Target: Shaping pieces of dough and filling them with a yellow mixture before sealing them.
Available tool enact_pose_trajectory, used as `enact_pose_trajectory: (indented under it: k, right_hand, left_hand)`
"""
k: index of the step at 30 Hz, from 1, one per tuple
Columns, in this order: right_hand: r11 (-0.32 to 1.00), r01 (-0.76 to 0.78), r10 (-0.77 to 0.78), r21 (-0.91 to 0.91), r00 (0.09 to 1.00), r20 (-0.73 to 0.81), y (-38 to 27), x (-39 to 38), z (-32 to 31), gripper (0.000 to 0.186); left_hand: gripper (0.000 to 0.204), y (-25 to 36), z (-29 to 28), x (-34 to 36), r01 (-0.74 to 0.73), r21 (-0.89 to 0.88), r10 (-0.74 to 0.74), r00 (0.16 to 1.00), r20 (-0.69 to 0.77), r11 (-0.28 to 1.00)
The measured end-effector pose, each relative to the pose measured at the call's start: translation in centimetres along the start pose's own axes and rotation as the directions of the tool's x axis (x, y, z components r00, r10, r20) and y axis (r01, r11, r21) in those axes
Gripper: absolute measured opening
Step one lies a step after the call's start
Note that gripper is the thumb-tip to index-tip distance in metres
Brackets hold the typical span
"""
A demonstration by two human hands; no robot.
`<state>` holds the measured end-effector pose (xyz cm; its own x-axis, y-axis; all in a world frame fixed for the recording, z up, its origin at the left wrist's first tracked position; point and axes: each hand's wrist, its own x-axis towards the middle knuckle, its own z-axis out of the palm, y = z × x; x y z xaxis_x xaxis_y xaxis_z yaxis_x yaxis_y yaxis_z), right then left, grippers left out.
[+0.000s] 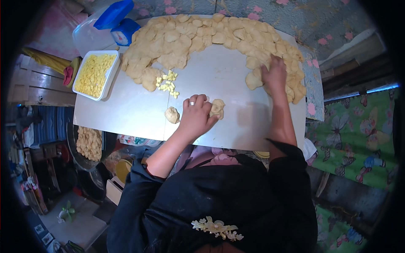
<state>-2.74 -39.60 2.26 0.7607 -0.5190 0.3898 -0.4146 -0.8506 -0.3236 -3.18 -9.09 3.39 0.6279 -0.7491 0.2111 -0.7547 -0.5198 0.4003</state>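
Note:
My left hand (195, 113) is curled low over the table, its thumb and fingers against a lumpy piece of dough (217, 108); its palm is hidden. A smaller dough ball (171, 114) sits just to its left. Farther out, my right hand (276, 76) reaches onto the right end of a wide arc of flattened dough pieces (168, 44). Its thumb and fingers are apart over the dough, touching or just above it. Beyond my left hand lies a loose scatter of small pale-yellow cubes (168, 83).
A white tub (99, 97) heaped with yellow cubes stands at the table's left edge. Behind it are a blue kitchen scale (124, 33) and a blue lid (110, 14). Below the table on the left, a dark pan holds more dough pieces (89, 143). A green butterfly-print curtain (354, 139) hangs at right.

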Motion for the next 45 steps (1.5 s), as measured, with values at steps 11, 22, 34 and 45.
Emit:
enact_pose_trajectory:
  k: [11,22,34,45]
  right_hand:
    - [0.978,0.18,-0.199,0.107,0.957,0.212,3.9,-0.7,0.5,0.024]
    - [0.77,0.132,-0.231,0.624,0.97,0.079,3.5,-0.9,-0.3,0.024]
    - [0.759,0.039,-0.151,0.65,0.981,0.118,-3.1,-2.0,-7.3,0.022]
    - [0.193,-0.112,-0.162,0.975,0.976,0.144,-12.9,-5.3,-6.6,0.017]
  left_hand:
    - [0.069,0.3,-1.4,-1.0,0.012,-0.103,-0.002,0.995,0.098,0.995]
    - [0.039,0.0,-3.6,-0.7,0.085,-0.539,-0.035,0.994,0.103,0.838]
    - [0.043,-4.2,-4.8,1.6,0.096,-0.713,0.037,0.985,0.169,0.695]
    - [0.034,-6.4,-4.2,3.4,0.409,-0.912,-0.01,0.912,0.409,0.037]
